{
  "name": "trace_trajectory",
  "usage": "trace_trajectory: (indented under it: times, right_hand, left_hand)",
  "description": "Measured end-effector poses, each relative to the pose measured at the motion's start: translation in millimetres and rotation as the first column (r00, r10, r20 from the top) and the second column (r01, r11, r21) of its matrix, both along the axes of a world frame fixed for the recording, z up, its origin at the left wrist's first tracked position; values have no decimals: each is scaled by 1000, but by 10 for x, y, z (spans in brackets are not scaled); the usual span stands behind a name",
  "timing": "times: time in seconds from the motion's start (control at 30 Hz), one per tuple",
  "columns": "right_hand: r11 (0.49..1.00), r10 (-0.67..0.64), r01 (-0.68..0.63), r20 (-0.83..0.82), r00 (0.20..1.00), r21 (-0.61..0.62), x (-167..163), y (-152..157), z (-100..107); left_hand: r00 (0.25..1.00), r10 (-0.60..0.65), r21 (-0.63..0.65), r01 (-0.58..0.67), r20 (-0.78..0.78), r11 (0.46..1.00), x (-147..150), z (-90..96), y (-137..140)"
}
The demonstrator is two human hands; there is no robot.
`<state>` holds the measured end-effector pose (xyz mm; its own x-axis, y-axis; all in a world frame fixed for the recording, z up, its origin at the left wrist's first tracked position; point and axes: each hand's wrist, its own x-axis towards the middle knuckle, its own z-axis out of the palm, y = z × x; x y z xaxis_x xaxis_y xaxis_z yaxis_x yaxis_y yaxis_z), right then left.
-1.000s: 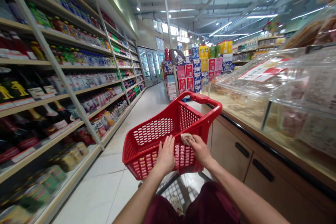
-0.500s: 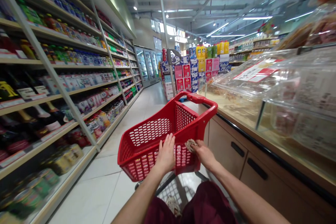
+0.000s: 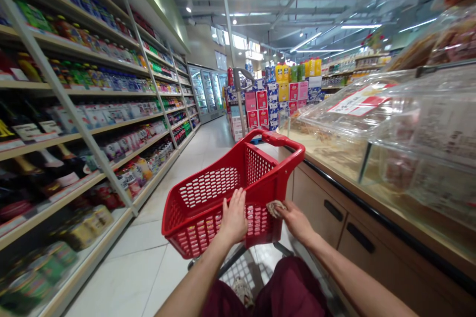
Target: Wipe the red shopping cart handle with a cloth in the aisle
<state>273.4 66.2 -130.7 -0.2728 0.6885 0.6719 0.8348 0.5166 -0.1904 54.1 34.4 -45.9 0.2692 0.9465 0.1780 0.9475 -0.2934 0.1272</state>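
A red plastic shopping cart (image 3: 219, 166) with perforated walls stands sideways right in front of me, its handle at the upper right. My left hand (image 3: 234, 215) lies on the near side wall, fingers stretched out over the rim and holding nothing. A crumpled greyish-beige cloth (image 3: 275, 208) is pinched in the fingers of my right hand (image 3: 296, 220). The cloth is pressed against the near wall, toward the handle end. Part of the cloth is hidden by the fingers.
Shelves (image 3: 119, 161) full of bottles and cans line the left. On the right runs a wooden counter (image 3: 316, 193) with clear plastic food packs (image 3: 357, 104). Stacked drink boxes (image 3: 256, 109) and a grey pole (image 3: 240, 99) stand ahead, with glass-door fridges (image 3: 208, 89) farther back.
My right hand has shifted slightly to the right along the cart wall with the cloth. My left hand stays at the same spot on the cart. The whole view has shifted a little.
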Motion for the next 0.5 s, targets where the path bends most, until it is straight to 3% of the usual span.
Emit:
trace_trajectory:
  times: [0.07, 0.17, 0.23, 0.4, 0.47, 0.5]
  right_hand:
    - [996, -25, 30, -66, 998, 79, 42, 15, 156]
    - [962, -84, 135, -212, 974, 239, 99, 167, 549]
    - [950, -107, 170, -241, 965, 260, 121, 240, 634]
    - [999, -43, 43, -27, 999, 26, 107, 76, 116]
    - [1000, -2, 1, -18, 1000, -6, 110, 31, 66]
    - [1000, 1, 1, -58, 998, 27, 121, 50, 137]
  left_hand:
    - [1000, 14, 10, -14, 11, 1000, 7, 11, 14]
    - [999, 22, 41, -23, 38, 999, 47, 42, 53]
    - [998, 13, 49, -16, 54, 999, 83, 69, 79]
    - [999, -24, 8, 24, 37, 1000, 128, 102, 110]
    - [999, -26, -6, 26, 27, 1000, 132, 102, 120]
    - [999, -24, -12, 25, 26, 1000, 137, 105, 129]
